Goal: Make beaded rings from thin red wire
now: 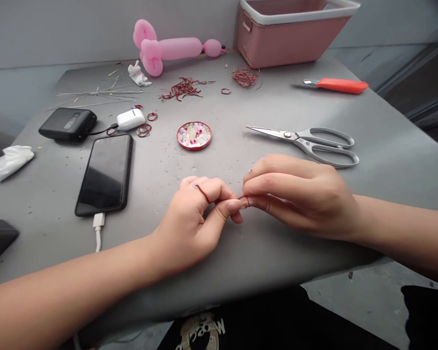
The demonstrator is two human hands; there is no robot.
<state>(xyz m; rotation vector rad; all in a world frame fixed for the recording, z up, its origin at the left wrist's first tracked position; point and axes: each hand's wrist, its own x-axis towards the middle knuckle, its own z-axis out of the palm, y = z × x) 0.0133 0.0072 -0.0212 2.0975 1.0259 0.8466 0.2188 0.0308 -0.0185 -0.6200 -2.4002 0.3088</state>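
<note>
Close to the front of the grey table, my left hand [200, 218] pinches a thin dark red cord [244, 198] between thumb and forefinger. Fingertips of my right hand [299, 194] are closed on the same cord, just right of the left thumb. A piece of red cord also crosses my left forefinger. How the cord runs between the fingertips is mostly hidden. Beyond my hands lies a round red-rimmed lid [194, 148] holding small pale, pink and red beads. Grey-handled scissors [302, 141] rest behind my right hand, blades pointing left.
Left are a phone [105, 172] with a white cable, a black power bank [67, 123] and a white earbud case [130, 119]. Behind lie red cord scraps [184, 90], a cord coil [245, 77], an orange cutter [341, 85], a pink balloon [178, 48] and a pink bin [284, 41].
</note>
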